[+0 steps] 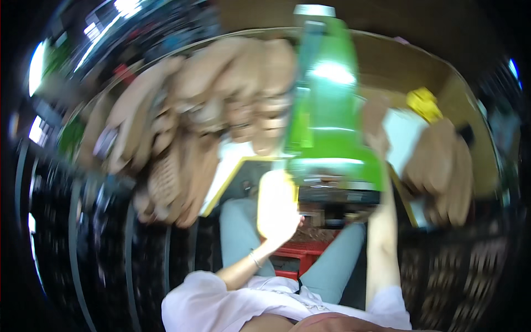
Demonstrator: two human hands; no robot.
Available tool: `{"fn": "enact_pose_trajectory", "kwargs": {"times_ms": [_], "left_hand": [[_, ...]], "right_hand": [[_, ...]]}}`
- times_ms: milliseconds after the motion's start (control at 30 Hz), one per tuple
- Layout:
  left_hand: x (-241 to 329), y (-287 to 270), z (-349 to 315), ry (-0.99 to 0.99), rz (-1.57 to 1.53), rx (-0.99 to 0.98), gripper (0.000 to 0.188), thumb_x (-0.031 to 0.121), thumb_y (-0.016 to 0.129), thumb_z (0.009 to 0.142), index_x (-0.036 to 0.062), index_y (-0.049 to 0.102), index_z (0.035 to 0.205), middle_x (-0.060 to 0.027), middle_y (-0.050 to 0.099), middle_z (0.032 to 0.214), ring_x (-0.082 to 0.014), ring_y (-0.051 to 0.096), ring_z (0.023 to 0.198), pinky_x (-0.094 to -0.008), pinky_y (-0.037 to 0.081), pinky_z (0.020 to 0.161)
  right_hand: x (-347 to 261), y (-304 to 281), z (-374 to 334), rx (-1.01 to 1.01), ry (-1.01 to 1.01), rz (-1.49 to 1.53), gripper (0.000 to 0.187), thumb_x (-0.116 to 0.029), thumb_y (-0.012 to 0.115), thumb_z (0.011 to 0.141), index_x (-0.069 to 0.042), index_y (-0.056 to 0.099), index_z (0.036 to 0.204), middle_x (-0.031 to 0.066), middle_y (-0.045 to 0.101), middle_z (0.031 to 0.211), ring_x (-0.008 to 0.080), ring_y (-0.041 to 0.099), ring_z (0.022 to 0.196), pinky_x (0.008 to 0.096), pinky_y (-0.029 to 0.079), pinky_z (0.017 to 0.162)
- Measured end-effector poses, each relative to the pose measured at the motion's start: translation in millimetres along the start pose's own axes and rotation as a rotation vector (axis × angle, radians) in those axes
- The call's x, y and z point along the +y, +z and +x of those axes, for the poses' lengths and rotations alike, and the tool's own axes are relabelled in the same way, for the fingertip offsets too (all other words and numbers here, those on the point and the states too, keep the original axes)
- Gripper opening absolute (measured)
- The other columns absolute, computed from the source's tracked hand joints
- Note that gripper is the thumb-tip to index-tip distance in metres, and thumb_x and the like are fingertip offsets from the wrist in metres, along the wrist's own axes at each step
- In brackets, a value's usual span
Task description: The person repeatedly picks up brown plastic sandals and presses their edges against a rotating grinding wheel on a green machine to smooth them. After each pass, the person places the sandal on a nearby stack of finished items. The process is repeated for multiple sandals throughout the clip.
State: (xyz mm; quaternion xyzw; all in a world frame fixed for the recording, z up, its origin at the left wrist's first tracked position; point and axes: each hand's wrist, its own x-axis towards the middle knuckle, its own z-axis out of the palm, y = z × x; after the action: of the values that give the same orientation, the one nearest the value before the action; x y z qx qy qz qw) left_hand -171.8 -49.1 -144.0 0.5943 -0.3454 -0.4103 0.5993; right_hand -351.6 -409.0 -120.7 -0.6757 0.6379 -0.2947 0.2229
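Observation:
A green machine [334, 122] stands upright in front of me. My left hand [280, 224] is at its lower left, in a strong glare that washes out the fingers. It is next to a pale, yellow-edged panel [275, 191]; whether it holds anything does not show. My right forearm [383, 238] reaches up past the machine's right side. The right hand is smeared and cannot be told apart from a brown piece [376, 113] there. Tan shoe-sole-shaped pieces [238, 72] are heaped to the left, and more tan pieces [440, 171] lie to the right.
A curved tan rim [464, 105] encloses the work area. On the right side lie a crumpled yellow item [425, 104] and a whitish board [406, 135]. A red stool-like frame [304, 252] shows between my legs. Dark slatted crates [453, 276] stand at lower right.

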Motion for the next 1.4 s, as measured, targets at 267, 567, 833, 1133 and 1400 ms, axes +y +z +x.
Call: {"fn": "enact_pose_trajectory", "kwargs": {"times_ms": [267,567,833,1133,1400], "left_hand": [[253.7,-216.0,-10.8,1.052,1.178,1.025,0.031,0.0,0.069,0.073,0.0008,0.06,0.103,-0.015,0.061,0.106,-0.0335,0.056,0.103,-0.0416,0.042,0.091],[282.4,-313.2,49.1,0.626,0.983,0.881,0.034,0.023,0.074,0.081,0.0021,0.067,0.106,-0.0032,0.064,0.084,-0.012,0.056,0.076,-0.0258,0.046,0.069],[306.6,-292.4,-55.6,0.907,0.358,0.904,0.034,0.011,0.069,0.083,-0.0049,0.056,0.111,-0.0186,0.056,0.115,-0.0222,0.057,0.103,-0.0326,0.049,0.085],[284.1,-142.9,-121.5,1.169,0.555,0.573,0.078,0.044,0.074,0.078,-0.0139,0.048,0.123,-0.0209,0.06,0.088,-0.0255,0.062,0.066,-0.0266,0.05,0.058],[138.8,-113.9,-91.3,0.272,0.036,-0.012,0.098,0.024,0.077,0.053,-0.0043,0.032,0.136,-0.0174,0.055,0.119,-0.0267,0.054,0.111,-0.0374,0.04,0.101]], "right_hand": [[25.4,-18.3,0.1,-0.045,0.065,-0.373,0.065,-0.043,0.054,0.077,-0.003,0.044,0.128,0.0234,0.045,0.128,0.0389,0.037,0.122,0.046,0.029,0.102],[68.2,-32.3,7.8,-0.002,0.21,-0.354,0.081,-0.056,0.048,0.086,0.002,0.031,0.14,0.0281,0.028,0.144,0.0411,0.016,0.137,0.0479,0.013,0.113],[29.9,-41.8,-38.6,0.193,0.116,-0.043,0.088,-0.059,0.058,0.08,-0.002,0.033,0.141,0.0333,0.026,0.144,0.0447,0.024,0.136,0.0536,0.022,0.11],[-75.5,6.9,-81.6,-0.013,-0.154,-0.383,0.062,-0.041,0.058,0.077,-0.014,0.049,0.132,0.0324,0.026,0.143,0.0476,0.04,0.119,0.0551,0.035,0.098],[-67.7,-0.2,-77.7,0.11,0.014,-0.475,0.065,-0.043,0.057,0.081,-0.005,0.045,0.132,0.0363,0.029,0.137,0.0464,0.041,0.119,0.0508,0.04,0.095]]}}
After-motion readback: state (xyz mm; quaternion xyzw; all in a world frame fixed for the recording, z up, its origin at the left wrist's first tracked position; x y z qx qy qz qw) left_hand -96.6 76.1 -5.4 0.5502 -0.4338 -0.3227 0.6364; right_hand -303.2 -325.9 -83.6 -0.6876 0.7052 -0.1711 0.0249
